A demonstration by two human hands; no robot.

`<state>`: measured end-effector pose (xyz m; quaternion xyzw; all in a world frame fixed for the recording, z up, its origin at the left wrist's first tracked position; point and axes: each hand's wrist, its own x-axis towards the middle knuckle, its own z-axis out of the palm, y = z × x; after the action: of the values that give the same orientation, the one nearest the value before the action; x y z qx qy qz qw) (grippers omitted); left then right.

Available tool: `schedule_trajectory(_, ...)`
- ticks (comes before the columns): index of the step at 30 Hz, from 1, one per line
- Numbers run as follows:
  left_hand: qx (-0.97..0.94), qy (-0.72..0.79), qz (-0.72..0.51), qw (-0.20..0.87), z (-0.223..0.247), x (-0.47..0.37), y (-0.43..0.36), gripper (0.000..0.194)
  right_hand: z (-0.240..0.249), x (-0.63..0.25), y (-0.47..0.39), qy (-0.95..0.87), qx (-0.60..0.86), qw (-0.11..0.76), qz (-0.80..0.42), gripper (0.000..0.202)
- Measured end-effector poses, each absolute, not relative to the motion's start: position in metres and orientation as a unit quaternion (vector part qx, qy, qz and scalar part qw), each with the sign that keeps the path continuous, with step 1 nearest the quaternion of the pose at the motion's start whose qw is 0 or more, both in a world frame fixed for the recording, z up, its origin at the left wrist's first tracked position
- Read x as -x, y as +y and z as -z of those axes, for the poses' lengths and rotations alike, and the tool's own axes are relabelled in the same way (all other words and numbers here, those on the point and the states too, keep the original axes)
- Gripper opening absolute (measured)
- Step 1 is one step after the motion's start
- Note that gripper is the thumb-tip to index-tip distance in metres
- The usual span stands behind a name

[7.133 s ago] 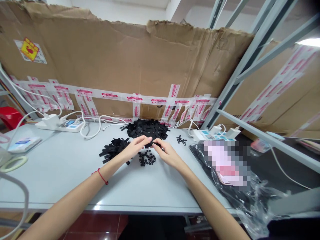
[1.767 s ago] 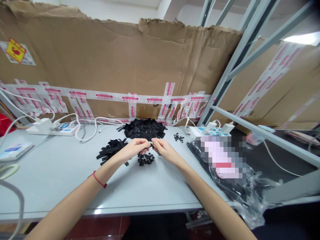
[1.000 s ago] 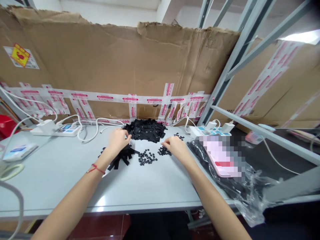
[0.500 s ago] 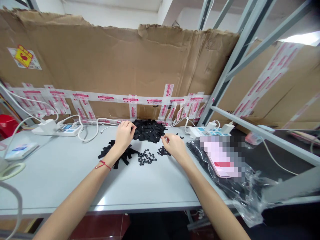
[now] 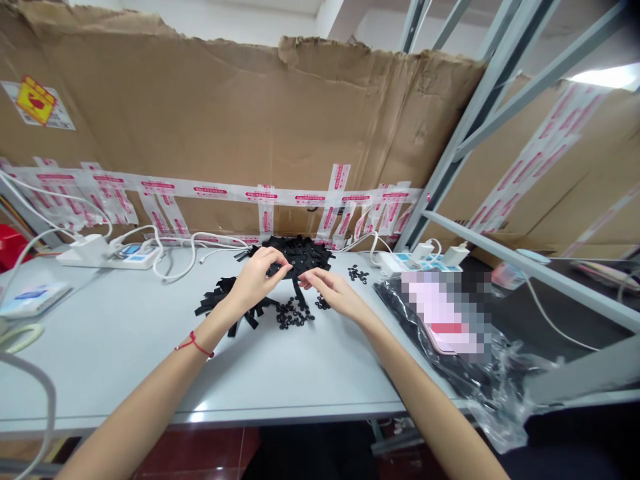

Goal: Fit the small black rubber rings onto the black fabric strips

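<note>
My left hand, with a red string bracelet on its wrist, pinches with thumb and finger close together. A short black fabric strip hangs down from its fingertips. Facing it from the right, my right hand has its fingers pressed together near the strip; whatever small thing they hold is hidden. Behind both hands lies a heap of black strips. Under my left wrist is another pile of strips. Small black rings are scattered in front, and more rings lie partly under my right hand.
Several small black pieces lie right of the heap. A phone, partly blurred, rests on a clear plastic bag. Power strips and white cables line the back, before a cardboard wall. A metal post rises at right.
Both hands have come together over the middle. The left moved right and slightly nearer, the right moved left. A black strip now hangs between them.
</note>
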<state>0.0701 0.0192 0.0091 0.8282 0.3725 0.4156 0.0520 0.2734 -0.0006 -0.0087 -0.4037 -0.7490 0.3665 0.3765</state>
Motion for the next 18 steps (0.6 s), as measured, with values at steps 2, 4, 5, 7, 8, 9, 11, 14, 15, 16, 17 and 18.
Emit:
schedule_trajectory(2,-0.827,0.381,-0.409,0.055,-0.01,-0.07,0.017,0.016,0.01,-0.271,-0.001,-0.748,0.403,0.371,-0.376,0.031)
schedule_trajectory(4,-0.827,0.397,-0.395,0.055,-0.011,-0.069,0.016,0.016,0.011,-0.27,-0.002,-0.753,0.395,0.36,-0.384,0.028)
schedule_trajectory(5,-0.828,0.407,-0.383,0.051,-0.011,-0.067,0.017,0.016,0.011,-0.27,-0.001,-0.754,0.39,0.355,-0.391,0.027)
schedule_trajectory(7,-0.834,0.426,-0.349,0.032,-0.01,-0.063,0.019,0.014,0.011,-0.272,0.0,-0.756,0.381,0.341,-0.409,0.03)
schedule_trajectory(8,-0.84,0.43,-0.33,0.02,-0.009,-0.061,0.02,0.013,0.011,-0.273,0.0,-0.756,0.38,0.332,-0.417,0.031)
schedule_trajectory(9,-0.846,0.431,-0.314,0.008,-0.008,-0.06,0.02,0.013,0.011,-0.274,0.001,-0.756,0.378,0.323,-0.426,0.032)
schedule_trajectory(11,-0.856,0.419,-0.304,-0.004,-0.007,-0.058,0.02,0.012,0.012,-0.275,0.001,-0.757,0.368,0.303,-0.447,0.031)
schedule_trajectory(14,-0.872,0.378,-0.308,0.028,-0.007,-0.062,0.014,0.023,0.012,-0.274,0.0,-0.761,0.346,0.281,-0.471,0.031)
schedule_trajectory(15,-0.881,0.365,-0.298,0.046,-0.007,-0.065,0.011,0.025,0.011,-0.274,-0.001,-0.765,0.339,0.275,-0.474,0.031)
schedule_trajectory(16,-0.889,0.356,-0.28,0.059,-0.007,-0.067,0.009,0.025,0.01,-0.273,-0.002,-0.767,0.336,0.271,-0.474,0.031)
schedule_trajectory(17,-0.897,0.353,-0.257,0.066,-0.006,-0.07,0.008,0.025,0.008,-0.273,-0.003,-0.769,0.338,0.268,-0.472,0.032)
schedule_trajectory(18,-0.904,0.352,-0.233,0.067,-0.005,-0.072,0.007,0.025,0.007,-0.273,-0.004,-0.77,0.345,0.267,-0.467,0.033)
